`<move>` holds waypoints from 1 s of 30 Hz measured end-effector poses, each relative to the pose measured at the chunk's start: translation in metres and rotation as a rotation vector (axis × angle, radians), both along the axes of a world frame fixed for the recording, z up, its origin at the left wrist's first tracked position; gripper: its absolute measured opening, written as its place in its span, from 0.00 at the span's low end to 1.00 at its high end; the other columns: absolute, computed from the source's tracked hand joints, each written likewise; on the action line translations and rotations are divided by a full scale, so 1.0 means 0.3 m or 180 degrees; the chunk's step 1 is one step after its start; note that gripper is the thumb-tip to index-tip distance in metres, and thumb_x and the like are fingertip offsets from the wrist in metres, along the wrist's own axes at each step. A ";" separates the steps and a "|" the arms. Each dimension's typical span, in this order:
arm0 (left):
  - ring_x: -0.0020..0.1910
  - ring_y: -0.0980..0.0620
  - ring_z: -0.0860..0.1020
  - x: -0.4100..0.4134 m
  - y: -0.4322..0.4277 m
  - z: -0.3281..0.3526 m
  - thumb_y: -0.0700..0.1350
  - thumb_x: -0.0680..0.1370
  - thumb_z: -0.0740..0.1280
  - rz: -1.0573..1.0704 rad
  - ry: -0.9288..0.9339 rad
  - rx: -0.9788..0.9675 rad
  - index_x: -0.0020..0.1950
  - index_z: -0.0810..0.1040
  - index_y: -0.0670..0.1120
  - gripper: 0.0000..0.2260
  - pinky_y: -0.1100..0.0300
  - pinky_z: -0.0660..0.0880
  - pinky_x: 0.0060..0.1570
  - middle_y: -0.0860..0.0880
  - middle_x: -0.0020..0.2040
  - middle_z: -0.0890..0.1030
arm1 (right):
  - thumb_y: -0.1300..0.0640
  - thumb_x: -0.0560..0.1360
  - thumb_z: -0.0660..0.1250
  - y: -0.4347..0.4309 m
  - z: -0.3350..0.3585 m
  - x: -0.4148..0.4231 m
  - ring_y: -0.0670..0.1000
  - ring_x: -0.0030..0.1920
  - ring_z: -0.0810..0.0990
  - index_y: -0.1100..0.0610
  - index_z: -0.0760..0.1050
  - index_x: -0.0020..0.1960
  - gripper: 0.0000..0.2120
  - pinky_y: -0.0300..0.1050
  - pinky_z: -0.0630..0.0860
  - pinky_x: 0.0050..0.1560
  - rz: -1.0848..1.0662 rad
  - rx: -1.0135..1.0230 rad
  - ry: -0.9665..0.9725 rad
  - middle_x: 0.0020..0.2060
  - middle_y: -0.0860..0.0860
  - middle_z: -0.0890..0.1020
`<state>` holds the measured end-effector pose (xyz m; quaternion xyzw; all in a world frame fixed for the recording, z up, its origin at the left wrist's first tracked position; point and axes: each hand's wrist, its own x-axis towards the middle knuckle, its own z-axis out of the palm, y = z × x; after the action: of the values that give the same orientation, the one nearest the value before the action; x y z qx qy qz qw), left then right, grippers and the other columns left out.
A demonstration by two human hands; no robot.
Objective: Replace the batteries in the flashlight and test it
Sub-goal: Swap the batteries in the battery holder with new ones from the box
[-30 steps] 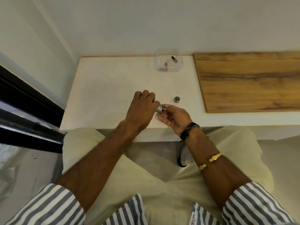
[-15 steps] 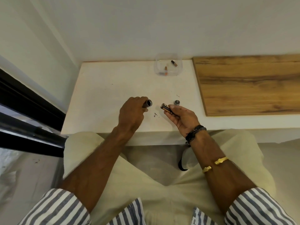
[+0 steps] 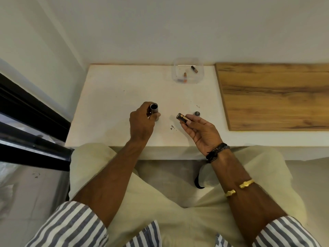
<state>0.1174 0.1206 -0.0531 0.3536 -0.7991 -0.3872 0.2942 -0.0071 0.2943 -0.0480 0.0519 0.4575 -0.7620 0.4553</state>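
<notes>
The hands have just drawn apart over the white table (image 3: 110,97): the left hand (image 3: 142,122) grips the flashlight (image 3: 154,111) body upright, open end up, while the right hand (image 3: 201,130) pinches a battery (image 3: 182,117) at its fingertips, near the tube, probably the old cell freshly removed.

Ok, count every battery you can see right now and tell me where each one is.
3. One battery is in the right hand; two more lie in the clear container at the back of the table, one orange, one dark. Any inside the flashlight body would be hidden.
</notes>
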 end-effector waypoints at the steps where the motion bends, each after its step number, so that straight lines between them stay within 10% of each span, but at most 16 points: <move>1: 0.44 0.67 0.80 0.000 -0.004 -0.003 0.37 0.76 0.71 0.0011 -0.0017 0.0020 0.56 0.80 0.45 0.10 0.79 0.72 0.46 0.56 0.45 0.82 | 0.75 0.76 0.66 -0.006 -0.002 0.003 0.59 0.54 0.86 0.68 0.80 0.57 0.11 0.47 0.84 0.56 0.0013 0.0007 0.0012 0.57 0.64 0.85; 14: 0.60 0.48 0.80 0.027 -0.023 -0.021 0.39 0.75 0.73 -0.0070 -0.0230 0.0181 0.66 0.77 0.43 0.19 0.54 0.78 0.60 0.46 0.60 0.82 | 0.76 0.74 0.68 -0.019 -0.011 0.018 0.61 0.54 0.86 0.68 0.81 0.56 0.12 0.47 0.84 0.54 -0.0119 0.0071 0.0355 0.57 0.65 0.84; 21: 0.44 0.56 0.78 0.039 0.081 0.070 0.41 0.77 0.70 0.0249 0.0655 -0.0520 0.56 0.79 0.46 0.08 0.67 0.76 0.40 0.51 0.50 0.77 | 0.73 0.73 0.71 -0.021 -0.001 0.031 0.57 0.52 0.86 0.64 0.82 0.54 0.12 0.44 0.84 0.49 -0.0129 0.0044 0.0672 0.50 0.56 0.88; 30: 0.52 0.57 0.84 0.018 0.167 0.044 0.39 0.77 0.72 -0.0507 0.0547 0.0640 0.62 0.81 0.42 0.14 0.58 0.81 0.56 0.47 0.53 0.86 | 0.71 0.72 0.72 -0.020 0.012 0.063 0.60 0.53 0.87 0.65 0.82 0.56 0.12 0.48 0.84 0.56 0.0228 0.0105 0.0911 0.51 0.61 0.87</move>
<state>0.1226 0.1708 -0.0400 0.2824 -0.7537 -0.5161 0.2930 0.0118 0.2884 -0.0443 -0.0661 0.5318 -0.7374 0.4113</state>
